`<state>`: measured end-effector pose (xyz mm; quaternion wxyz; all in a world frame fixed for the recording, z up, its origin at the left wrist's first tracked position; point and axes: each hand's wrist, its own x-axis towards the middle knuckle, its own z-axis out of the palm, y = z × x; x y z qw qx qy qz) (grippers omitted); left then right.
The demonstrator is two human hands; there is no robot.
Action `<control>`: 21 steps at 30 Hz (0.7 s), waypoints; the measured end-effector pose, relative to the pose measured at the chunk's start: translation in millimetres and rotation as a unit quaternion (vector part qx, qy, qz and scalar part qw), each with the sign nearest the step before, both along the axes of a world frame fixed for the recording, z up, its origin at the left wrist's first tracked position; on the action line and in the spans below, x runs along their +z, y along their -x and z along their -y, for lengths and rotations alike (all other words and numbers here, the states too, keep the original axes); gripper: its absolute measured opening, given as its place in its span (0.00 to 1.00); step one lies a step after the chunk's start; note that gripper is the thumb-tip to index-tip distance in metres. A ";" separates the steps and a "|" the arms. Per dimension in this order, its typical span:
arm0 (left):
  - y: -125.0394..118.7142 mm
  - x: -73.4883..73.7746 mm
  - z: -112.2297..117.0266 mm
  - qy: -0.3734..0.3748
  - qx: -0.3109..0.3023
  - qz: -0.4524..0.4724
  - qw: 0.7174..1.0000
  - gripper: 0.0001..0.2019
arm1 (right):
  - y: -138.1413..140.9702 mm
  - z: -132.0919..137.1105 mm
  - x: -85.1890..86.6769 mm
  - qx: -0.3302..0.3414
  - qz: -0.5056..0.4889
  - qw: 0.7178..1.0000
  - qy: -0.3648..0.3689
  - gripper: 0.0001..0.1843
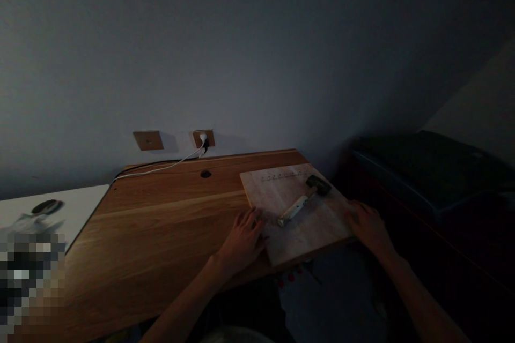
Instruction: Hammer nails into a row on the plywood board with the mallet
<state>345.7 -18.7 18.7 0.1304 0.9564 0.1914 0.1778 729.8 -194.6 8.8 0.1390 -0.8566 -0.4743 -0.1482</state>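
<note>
Hands: two; left hand [244, 233] at the board's left edge, fingers slightly bent; right hand [370, 228] at its right edge; whether either grips or merely rests, cannot tell.
Board [301, 238]: one, flat on the table's right end, between both hands; one row of small dark marks, too small to count.
Hammer [300, 205]: one, lying on the board, dark head away from the person.
Table [161, 246]: one, wooden, one round hole [205, 173].
Wall plates [148, 140]: two.
Cords [173, 164]: two, one white, one black.
</note>
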 end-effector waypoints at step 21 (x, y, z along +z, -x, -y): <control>134.1 2.7 -6.4 -0.126 0.050 0.035 0.990 0.18 | 107.8 7.4 4.9 0.104 -0.096 0.990 -0.007 0.27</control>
